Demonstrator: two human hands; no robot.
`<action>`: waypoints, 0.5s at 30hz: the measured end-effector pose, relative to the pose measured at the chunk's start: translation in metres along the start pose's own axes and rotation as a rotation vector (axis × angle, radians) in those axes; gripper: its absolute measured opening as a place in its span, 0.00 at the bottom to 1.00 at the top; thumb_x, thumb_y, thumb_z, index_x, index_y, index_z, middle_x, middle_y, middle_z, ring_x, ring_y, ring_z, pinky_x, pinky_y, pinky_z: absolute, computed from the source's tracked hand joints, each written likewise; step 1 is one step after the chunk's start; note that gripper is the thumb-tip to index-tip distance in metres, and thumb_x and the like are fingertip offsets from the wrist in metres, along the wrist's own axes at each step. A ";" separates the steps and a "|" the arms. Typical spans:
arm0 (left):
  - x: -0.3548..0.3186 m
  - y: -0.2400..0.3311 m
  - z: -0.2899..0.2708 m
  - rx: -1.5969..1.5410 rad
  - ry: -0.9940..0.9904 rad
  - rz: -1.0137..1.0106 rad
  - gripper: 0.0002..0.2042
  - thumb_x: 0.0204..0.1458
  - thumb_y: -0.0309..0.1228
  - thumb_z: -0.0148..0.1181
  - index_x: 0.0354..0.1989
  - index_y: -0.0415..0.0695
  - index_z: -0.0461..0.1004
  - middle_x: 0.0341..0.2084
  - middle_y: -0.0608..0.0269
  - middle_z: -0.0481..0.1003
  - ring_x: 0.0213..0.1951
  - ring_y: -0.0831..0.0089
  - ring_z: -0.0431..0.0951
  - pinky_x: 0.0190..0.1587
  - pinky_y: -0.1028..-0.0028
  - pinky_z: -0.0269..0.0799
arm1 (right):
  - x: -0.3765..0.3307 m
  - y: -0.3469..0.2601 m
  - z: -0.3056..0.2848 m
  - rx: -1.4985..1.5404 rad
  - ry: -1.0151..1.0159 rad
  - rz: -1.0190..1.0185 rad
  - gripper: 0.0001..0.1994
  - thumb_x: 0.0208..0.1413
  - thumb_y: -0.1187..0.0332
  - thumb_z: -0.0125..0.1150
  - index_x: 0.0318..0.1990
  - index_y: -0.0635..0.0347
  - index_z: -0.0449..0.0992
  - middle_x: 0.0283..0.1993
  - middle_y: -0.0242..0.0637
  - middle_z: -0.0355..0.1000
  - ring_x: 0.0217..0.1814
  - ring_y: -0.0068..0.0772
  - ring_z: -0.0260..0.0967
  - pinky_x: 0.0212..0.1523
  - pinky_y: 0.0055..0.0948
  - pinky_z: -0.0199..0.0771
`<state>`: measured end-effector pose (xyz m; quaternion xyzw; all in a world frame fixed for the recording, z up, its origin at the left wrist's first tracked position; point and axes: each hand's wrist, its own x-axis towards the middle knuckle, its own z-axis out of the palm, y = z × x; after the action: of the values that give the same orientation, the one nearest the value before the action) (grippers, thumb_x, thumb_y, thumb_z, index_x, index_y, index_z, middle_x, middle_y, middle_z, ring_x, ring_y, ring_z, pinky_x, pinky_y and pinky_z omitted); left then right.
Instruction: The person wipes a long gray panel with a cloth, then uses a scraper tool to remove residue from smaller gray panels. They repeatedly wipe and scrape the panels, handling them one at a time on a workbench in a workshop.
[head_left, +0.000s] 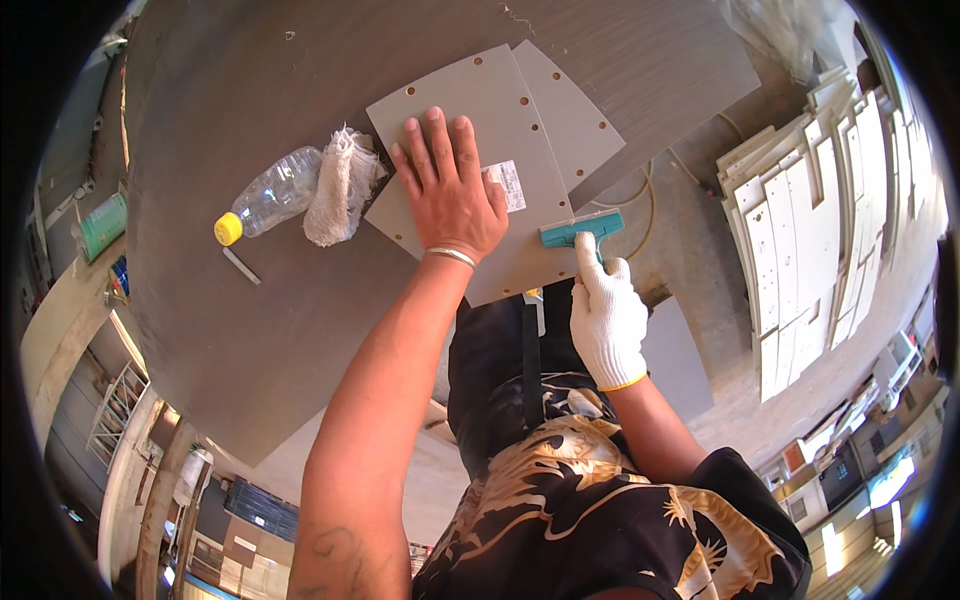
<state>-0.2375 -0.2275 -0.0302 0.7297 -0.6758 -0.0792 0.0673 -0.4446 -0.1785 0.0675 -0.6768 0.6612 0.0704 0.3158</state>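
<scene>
My bare left hand point(455, 190) lies flat with its fingers spread on a grey panel point(490, 110) that has drilled holes along its edges. Beside the thumb, a white printed label point(506, 186) is stuck to the panel. In a white knitted glove, my right hand point(607, 315) grips a teal scraper point(582, 229), its wide head at the panel's right edge. A second grey panel point(575, 115) with holes shows from beneath the first. Left of my left hand lie a folded whitish cloth point(340, 190) and a clear plastic bottle point(280, 190) with a yellow cap.
The panels rest on a large dark tabletop point(230, 350). A small pale stick point(241, 266) lies near the bottle cap. Stacks of white panels point(790, 230) stand on the floor at right. A green can point(101, 226) is at far left, and a hose point(652, 205) runs past the table's right edge.
</scene>
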 end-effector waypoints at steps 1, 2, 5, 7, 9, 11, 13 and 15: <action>0.000 0.000 0.000 -0.007 0.011 0.002 0.39 0.60 0.39 0.53 0.80 0.38 0.55 0.81 0.39 0.50 0.81 0.33 0.44 0.80 0.34 0.35 | -0.001 0.001 0.001 -0.006 -0.006 0.002 0.34 0.61 0.70 0.64 0.75 0.43 0.64 0.47 0.52 0.72 0.33 0.59 0.80 0.32 0.53 0.79; 0.000 0.000 0.000 -0.008 0.014 0.003 0.39 0.60 0.39 0.53 0.80 0.38 0.55 0.81 0.40 0.50 0.81 0.33 0.44 0.80 0.34 0.35 | -0.001 0.002 0.002 -0.011 -0.010 0.005 0.34 0.61 0.70 0.63 0.75 0.43 0.64 0.47 0.52 0.72 0.33 0.59 0.80 0.32 0.52 0.79; 0.001 0.000 0.001 -0.009 0.023 0.006 0.39 0.60 0.39 0.53 0.80 0.38 0.55 0.81 0.39 0.50 0.81 0.33 0.44 0.80 0.34 0.36 | 0.000 0.001 0.002 0.012 0.088 -0.052 0.34 0.61 0.70 0.64 0.75 0.43 0.64 0.46 0.52 0.72 0.32 0.59 0.80 0.32 0.52 0.79; 0.001 0.000 0.001 -0.010 0.023 0.008 0.39 0.60 0.39 0.53 0.80 0.38 0.55 0.81 0.39 0.50 0.81 0.33 0.44 0.80 0.34 0.36 | 0.002 -0.001 0.000 -0.030 0.003 0.018 0.34 0.61 0.69 0.64 0.76 0.43 0.64 0.47 0.52 0.72 0.33 0.59 0.80 0.32 0.52 0.79; 0.001 0.000 0.001 -0.008 0.019 0.008 0.39 0.60 0.39 0.53 0.80 0.38 0.55 0.81 0.38 0.50 0.81 0.33 0.45 0.80 0.34 0.36 | 0.004 -0.003 -0.002 -0.043 -0.008 0.021 0.35 0.61 0.69 0.65 0.76 0.43 0.63 0.47 0.52 0.73 0.33 0.59 0.80 0.33 0.52 0.79; 0.001 0.000 0.001 -0.003 0.023 0.012 0.39 0.60 0.40 0.53 0.80 0.38 0.55 0.81 0.38 0.50 0.81 0.33 0.45 0.80 0.34 0.36 | 0.006 -0.004 -0.004 -0.047 -0.006 0.000 0.35 0.61 0.69 0.65 0.76 0.44 0.63 0.47 0.53 0.73 0.33 0.59 0.81 0.33 0.52 0.79; 0.000 0.000 0.002 -0.001 0.022 0.010 0.39 0.60 0.40 0.53 0.80 0.38 0.55 0.81 0.39 0.50 0.81 0.33 0.45 0.80 0.34 0.36 | 0.009 -0.006 -0.004 -0.045 0.023 -0.003 0.35 0.60 0.69 0.66 0.75 0.44 0.63 0.47 0.52 0.73 0.34 0.59 0.81 0.33 0.51 0.80; 0.000 -0.001 0.002 0.011 0.010 0.006 0.39 0.60 0.40 0.53 0.80 0.38 0.55 0.81 0.39 0.50 0.81 0.33 0.45 0.80 0.34 0.37 | 0.013 -0.008 -0.004 -0.051 0.047 0.001 0.35 0.60 0.69 0.66 0.75 0.43 0.63 0.47 0.52 0.73 0.34 0.59 0.81 0.33 0.52 0.80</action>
<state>-0.2373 -0.2279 -0.0322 0.7284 -0.6781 -0.0715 0.0670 -0.4370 -0.1920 0.0670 -0.6858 0.6668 0.0712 0.2829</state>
